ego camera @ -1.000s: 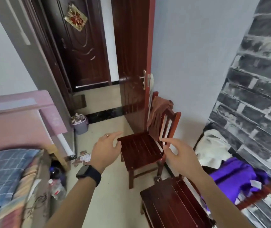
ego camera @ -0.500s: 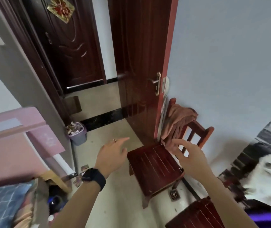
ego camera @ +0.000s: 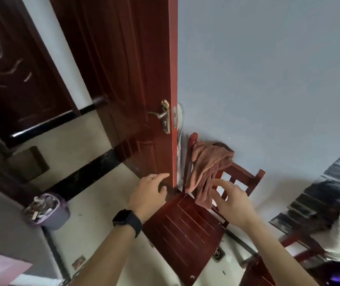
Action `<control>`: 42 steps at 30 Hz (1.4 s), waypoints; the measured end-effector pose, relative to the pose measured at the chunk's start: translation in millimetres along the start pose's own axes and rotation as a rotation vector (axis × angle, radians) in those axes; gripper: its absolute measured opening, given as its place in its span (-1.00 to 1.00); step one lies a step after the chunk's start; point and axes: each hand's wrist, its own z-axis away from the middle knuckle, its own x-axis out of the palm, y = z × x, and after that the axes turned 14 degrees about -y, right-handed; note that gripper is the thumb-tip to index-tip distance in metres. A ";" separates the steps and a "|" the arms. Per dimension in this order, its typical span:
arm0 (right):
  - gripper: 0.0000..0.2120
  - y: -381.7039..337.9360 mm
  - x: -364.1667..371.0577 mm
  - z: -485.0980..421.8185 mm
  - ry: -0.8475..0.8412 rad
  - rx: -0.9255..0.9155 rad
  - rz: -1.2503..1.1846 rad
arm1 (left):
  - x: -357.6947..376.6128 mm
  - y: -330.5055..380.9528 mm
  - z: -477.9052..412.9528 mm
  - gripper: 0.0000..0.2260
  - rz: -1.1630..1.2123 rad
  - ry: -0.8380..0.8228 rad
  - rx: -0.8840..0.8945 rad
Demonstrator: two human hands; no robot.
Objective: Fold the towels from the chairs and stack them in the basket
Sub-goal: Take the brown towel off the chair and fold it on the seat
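towel (ego camera: 208,162) work seems barely begun: nearest, both hands are empty with fingers spread, the left hand (ego camera: 147,193) by the seat's far corner, the right hand (ego camera: 233,201) at the cloth's hanging end, contact unclear; beyond, the brown towel hangs unfolded over the chair (ego camera: 185,230) backrest; no basket is in view, and the lower right edge is blurred

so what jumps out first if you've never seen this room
A brown towel hangs crumpled over the back of a red chair in the corner by the open door. Both hands are spread before it, the right hand at the towel's lower end, the left hand by the door's edge. A full purple bin stands on the floor at left.
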 end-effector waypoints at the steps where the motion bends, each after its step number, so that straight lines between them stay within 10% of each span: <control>1: -0.73 0.3 -2.6 -13.7 0.001 0.018 -0.022 | -4.2 0.7 -17.3 -0.62 -0.010 -0.006 0.009; 13: -0.47 39.6 -6.9 -149.5 0.109 0.550 -0.088 | -22.7 20.4 -216.0 -0.48 -0.331 -0.190 0.273; 22: -0.73 31.9 1.2 -213.2 0.271 0.868 -0.103 | -5.6 4.7 -319.1 -0.31 -0.636 -0.322 0.369; 33: -0.90 -43.8 -101.5 -227.3 0.763 0.604 -0.182 | -25.9 6.6 -333.9 -0.31 -0.682 -0.447 0.430; 42: -0.98 -117.9 -150.4 -165.8 0.985 0.253 -0.293 | -88.0 60.1 -313.9 -0.23 0.155 -0.515 0.539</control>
